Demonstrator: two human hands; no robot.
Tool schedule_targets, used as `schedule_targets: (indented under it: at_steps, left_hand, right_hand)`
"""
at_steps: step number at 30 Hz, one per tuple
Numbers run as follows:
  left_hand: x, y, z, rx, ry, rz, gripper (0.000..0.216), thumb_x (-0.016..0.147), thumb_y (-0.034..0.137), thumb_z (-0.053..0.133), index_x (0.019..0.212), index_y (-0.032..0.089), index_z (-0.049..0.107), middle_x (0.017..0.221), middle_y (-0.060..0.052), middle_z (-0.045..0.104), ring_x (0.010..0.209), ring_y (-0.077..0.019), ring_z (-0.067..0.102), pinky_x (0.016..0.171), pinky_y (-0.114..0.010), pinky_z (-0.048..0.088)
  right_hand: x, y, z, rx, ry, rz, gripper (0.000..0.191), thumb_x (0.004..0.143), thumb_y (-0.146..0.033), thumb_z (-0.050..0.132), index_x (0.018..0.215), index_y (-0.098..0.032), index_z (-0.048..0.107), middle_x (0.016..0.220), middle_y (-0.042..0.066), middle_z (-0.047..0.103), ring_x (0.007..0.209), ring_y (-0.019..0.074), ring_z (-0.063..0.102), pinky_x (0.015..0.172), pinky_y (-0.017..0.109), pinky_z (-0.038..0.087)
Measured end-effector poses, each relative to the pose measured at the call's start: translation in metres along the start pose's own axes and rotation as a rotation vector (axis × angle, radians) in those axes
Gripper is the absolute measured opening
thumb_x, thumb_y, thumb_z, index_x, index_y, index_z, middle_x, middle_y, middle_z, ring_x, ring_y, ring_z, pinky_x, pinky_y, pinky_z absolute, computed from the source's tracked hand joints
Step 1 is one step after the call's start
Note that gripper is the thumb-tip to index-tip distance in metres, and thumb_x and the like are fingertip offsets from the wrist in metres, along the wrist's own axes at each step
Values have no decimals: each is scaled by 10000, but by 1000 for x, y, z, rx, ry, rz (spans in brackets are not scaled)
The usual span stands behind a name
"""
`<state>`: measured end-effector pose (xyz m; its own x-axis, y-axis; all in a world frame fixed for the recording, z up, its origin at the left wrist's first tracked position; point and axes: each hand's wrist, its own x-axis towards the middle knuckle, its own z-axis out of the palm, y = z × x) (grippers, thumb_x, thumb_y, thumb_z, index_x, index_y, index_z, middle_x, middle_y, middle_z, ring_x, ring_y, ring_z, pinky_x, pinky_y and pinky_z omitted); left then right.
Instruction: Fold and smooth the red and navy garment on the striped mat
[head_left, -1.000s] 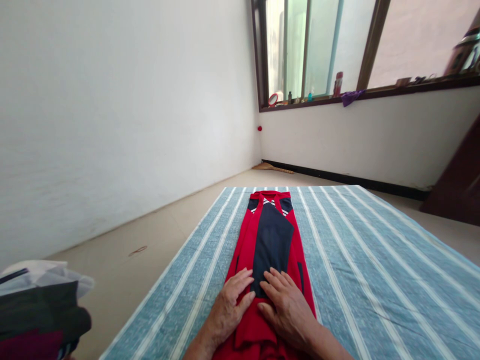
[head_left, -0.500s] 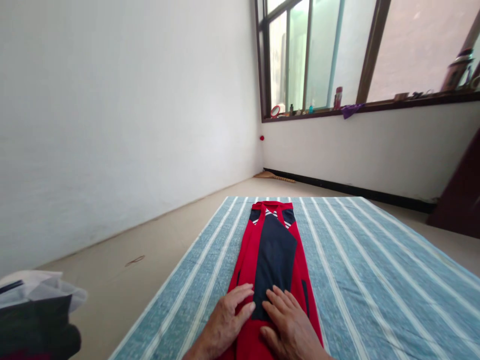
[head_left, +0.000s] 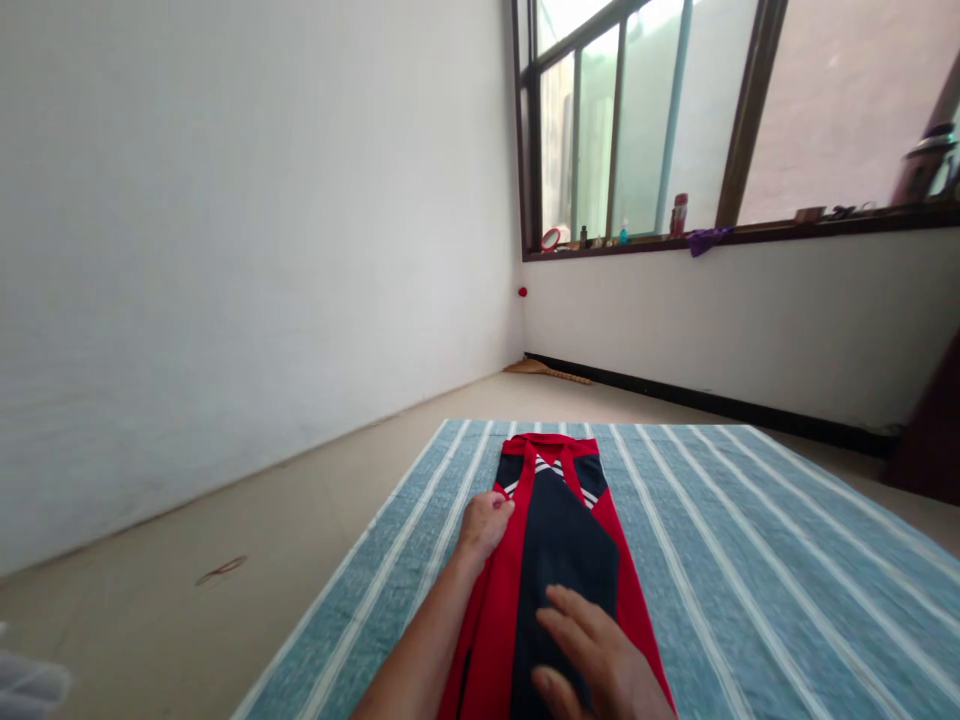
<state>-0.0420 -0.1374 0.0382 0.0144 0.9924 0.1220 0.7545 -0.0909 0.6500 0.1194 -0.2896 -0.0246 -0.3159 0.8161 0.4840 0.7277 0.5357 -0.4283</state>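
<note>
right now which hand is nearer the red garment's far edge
Left: left hand sits just short of the far edge; right hand is farther back, over the dark panel.

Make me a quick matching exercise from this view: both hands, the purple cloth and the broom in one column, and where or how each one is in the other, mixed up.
1. left hand
2. right hand
3. purple cloth
4. broom

A. draped over the windowsill
B. fingers spread, over the garment's dark panel
C. on the floor, in the corner
D. fingers curled, nearer the garment's collar end

Pairs: 1-D, 2-B, 3-A, 4-C
</note>
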Motion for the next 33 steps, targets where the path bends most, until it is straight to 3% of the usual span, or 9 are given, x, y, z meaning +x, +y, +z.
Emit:
schedule_targets:
  at_steps: [4,9,13,17,20,23,25,28,33]
  left_hand:
    - [43,-2,19,90,17,-105,227,825,256,568,629,153,617,612,-9,626,663,-166,616,603,-262,419]
    - [72,-6,35,171,30,-169,265,852,302,555,631,164,603,613,-3,624,641,-153,611,583,-251,417]
    - [80,4,34,242,59,-170,161,784,282,589,689,173,660,700,-66,685,740,-216,655,583,-253,411]
    - [87,35,36,279,129,-51,217,808,242,552,953,142,679,1005,-141,692,949,-240,637,722,-269,434]
    - [97,61,48,256,103,82,193,814,216,552,937,178,696,975,-84,709,941,-186,638,773,-223,425]
    - [107,78,67,244,78,135,208,824,153,504,846,174,710,868,-74,721,862,-175,652,766,-225,433]
    - [111,83,80,250,72,159,233,827,128,485,878,165,709,904,-91,715,886,-190,646,783,-246,440]
    - [112,82,99,271,57,227,292,821,121,503,1053,172,673,1129,-108,654,1068,-206,580,880,-263,421]
    - [102,70,123,359,20,293,291,796,146,549,1063,172,661,1293,-137,536,1210,-265,467,1025,-378,327]
  right_hand:
    - [96,18,-24,52,0,104,320,894,-313,470,1168,-215,603,1298,93,549,1186,236,524,982,365,452]
    - [169,62,8,-54,-41,200,444,875,-289,506,1289,-130,483,1406,164,418,1308,260,373,1055,403,332]
    - [176,83,38,-83,-137,247,464,877,-338,512,1293,-134,477,1428,178,387,1358,282,281,1081,475,246]
    - [171,89,46,49,-14,225,438,836,-318,543,1241,-150,544,1387,152,453,1324,286,337,1073,456,252]
    - [173,100,40,198,151,275,316,818,-229,486,1089,-187,643,1134,72,650,1097,226,557,952,344,404]
    - [177,125,24,201,254,392,389,846,-161,315,1017,-175,664,969,45,696,895,177,630,826,277,468]
    - [181,145,12,169,317,459,423,851,-153,278,1032,-168,660,1014,54,689,926,173,627,850,272,458]
    - [191,175,-3,110,348,517,414,842,-135,304,1040,-169,666,1061,58,681,989,177,613,887,280,439]
    - [208,214,-8,43,259,534,401,822,-84,377,1081,-174,669,1099,49,678,1031,170,603,889,264,430]
